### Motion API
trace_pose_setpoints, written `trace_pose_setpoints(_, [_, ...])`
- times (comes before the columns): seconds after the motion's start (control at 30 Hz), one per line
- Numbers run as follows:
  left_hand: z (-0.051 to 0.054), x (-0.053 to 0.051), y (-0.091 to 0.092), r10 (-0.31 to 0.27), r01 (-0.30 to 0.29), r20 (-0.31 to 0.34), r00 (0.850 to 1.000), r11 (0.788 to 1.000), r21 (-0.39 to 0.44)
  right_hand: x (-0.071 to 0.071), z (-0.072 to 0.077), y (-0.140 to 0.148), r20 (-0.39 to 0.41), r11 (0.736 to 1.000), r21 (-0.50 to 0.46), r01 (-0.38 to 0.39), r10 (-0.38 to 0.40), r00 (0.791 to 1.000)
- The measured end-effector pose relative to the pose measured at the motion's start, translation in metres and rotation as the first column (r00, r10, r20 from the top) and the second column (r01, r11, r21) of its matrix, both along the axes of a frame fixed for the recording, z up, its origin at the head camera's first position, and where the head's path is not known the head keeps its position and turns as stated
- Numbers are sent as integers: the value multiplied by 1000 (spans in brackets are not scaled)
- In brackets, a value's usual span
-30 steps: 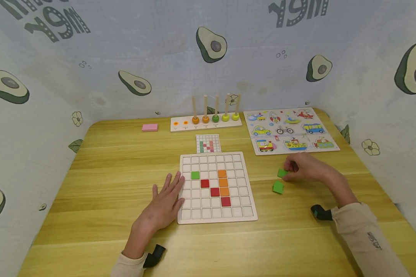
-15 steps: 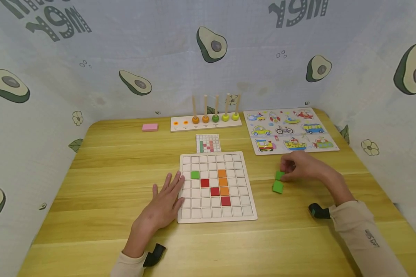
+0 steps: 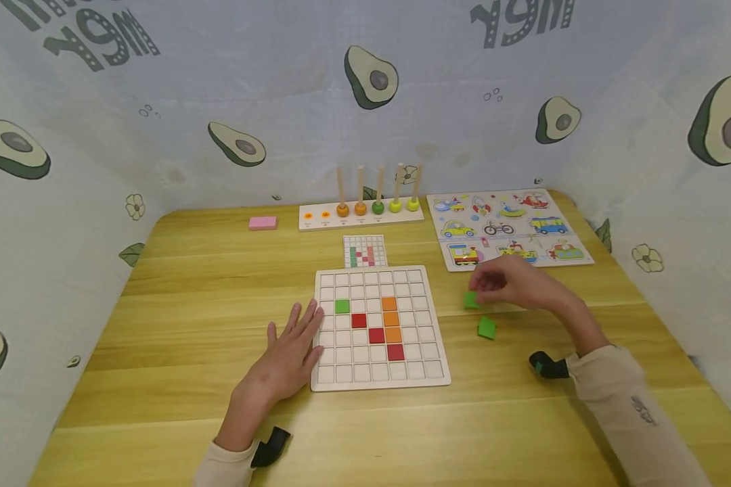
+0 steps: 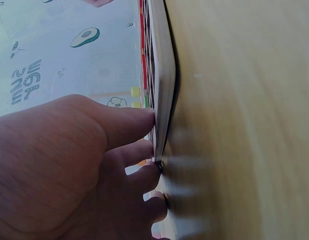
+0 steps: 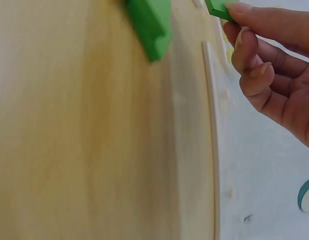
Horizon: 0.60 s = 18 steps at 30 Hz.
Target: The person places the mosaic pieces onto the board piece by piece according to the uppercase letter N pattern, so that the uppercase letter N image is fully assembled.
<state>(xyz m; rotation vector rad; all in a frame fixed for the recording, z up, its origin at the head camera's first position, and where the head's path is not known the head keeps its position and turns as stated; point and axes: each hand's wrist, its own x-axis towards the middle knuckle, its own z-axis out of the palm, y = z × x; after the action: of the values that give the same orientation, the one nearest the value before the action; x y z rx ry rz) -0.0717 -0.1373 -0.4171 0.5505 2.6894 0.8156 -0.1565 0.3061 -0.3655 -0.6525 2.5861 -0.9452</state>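
Observation:
Between thumb and fingers, my right hand (image 3: 512, 283) pinches a green square tile (image 3: 471, 300), just right of the grid board; the right wrist view also shows this pinched tile (image 5: 219, 8). A second green tile (image 3: 486, 328) lies on the table below that hand. My left hand (image 3: 285, 362) rests with fingers spread, its fingertips touching the left edge of the white grid board (image 3: 344, 375). In the left wrist view the thumb (image 4: 129, 122) lies against the board's edge. Set in the board are one green tile (image 3: 342, 306), several red tiles (image 3: 375, 335) and orange tiles (image 3: 390, 318).
A small pattern card (image 3: 364, 251) lies just behind the board. Farther back stand a pegged bead counter (image 3: 361, 215) and a pink block (image 3: 262, 223). A vehicle picture puzzle (image 3: 493, 233) lies at the back right, close behind my right hand.
My right hand has moved left toward the board, carrying a green tile away from its spot near the other one. My left hand has stayed at the board's edge.

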Motion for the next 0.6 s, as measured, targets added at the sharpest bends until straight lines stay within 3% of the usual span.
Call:
trace_pose_setpoints(0.3, [3,1,0,7,-7,14,1000,1000,10,-9,6,-51,-23,981,-159,-108,105,994])
trace_pose_setpoints(0.6, [3,1,0,6,-6,6,1000,1000,9,-13,0,-106,32,961,-251,-118,130,991])
